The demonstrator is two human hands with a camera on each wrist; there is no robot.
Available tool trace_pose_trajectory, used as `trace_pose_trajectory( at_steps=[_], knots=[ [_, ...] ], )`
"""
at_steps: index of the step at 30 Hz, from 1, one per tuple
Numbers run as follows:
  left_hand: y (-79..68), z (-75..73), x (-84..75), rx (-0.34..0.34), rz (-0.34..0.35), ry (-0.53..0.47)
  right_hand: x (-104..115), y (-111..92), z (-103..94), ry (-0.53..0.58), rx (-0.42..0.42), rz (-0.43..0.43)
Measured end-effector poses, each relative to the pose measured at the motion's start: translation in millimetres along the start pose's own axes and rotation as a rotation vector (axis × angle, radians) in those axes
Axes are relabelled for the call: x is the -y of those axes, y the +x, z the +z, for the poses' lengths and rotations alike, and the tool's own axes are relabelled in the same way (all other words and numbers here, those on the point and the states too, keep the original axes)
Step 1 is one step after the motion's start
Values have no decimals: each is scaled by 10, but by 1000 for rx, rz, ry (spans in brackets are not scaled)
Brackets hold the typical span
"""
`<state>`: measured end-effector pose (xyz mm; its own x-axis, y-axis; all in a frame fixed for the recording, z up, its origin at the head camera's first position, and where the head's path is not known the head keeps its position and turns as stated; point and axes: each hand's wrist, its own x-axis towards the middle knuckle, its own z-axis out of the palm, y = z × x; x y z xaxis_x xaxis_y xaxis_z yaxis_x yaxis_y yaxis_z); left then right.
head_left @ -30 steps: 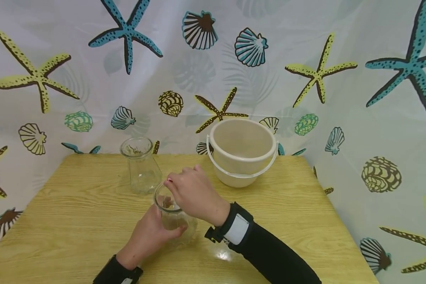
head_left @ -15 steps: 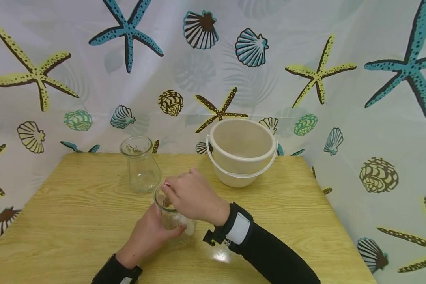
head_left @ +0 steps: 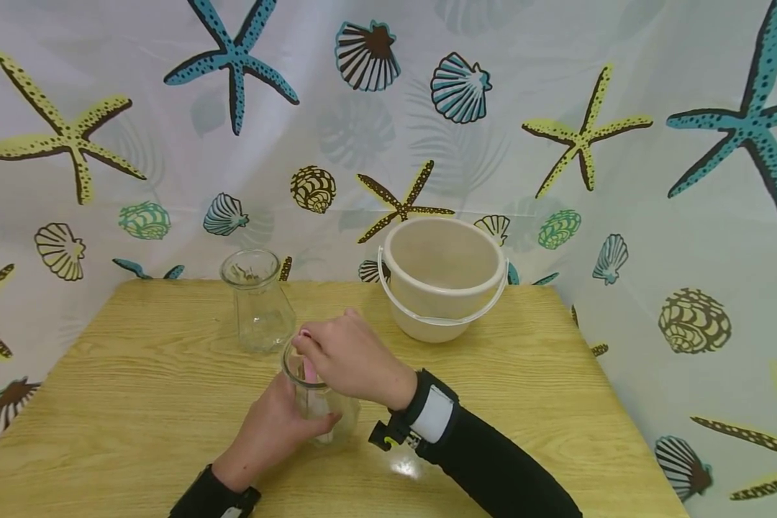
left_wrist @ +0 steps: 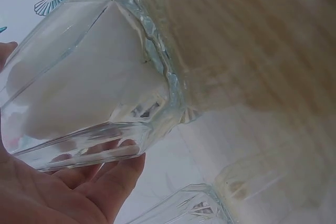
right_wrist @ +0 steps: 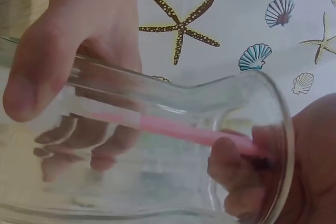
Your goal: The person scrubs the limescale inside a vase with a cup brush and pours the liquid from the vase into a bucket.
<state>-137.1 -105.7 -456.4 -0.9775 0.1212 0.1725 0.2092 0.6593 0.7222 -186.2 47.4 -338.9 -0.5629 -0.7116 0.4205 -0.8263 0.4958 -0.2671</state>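
In the head view, my left hand grips a clear glass vase around its side, thumb toward the front. My right hand is at the mouth of the vase, its fingers curled round the pink handle of a sponge bottle brush. The right wrist view shows that pink handle running lengthwise inside the glass, with right fingertips inside the rim. Through the faceted wall in the left wrist view, the brush's bulky white sponge head fills much of the vase.
A second clear glass vase stands upright behind the held one, to its left. Toward the back right is a cream bucket with its handle hanging down in front. Both rest on a wooden table before a shell-patterned curtain.
More of the pink handle shows at the vase's mouth. The white sponge has shifted left inside the glass since half a second ago. My left hand keeps its grip in the same place.
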Motion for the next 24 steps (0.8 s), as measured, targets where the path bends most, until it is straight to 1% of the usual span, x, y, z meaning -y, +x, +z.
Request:
trace_pose_trajectory(
  at_steps=[7,9,16,24],
  knots=[
    [3,13,-2,7,-23,48,-61,5,44,12,-48,24],
    [4,13,-1,11,-33,47,-72,5,50,1,-58,30],
    [7,7,11,14,-21,21,-79,11,51,-77,-80,35],
    [12,16,10,1,7,24,-98,-1,54,-181,-110,0]
  ],
)
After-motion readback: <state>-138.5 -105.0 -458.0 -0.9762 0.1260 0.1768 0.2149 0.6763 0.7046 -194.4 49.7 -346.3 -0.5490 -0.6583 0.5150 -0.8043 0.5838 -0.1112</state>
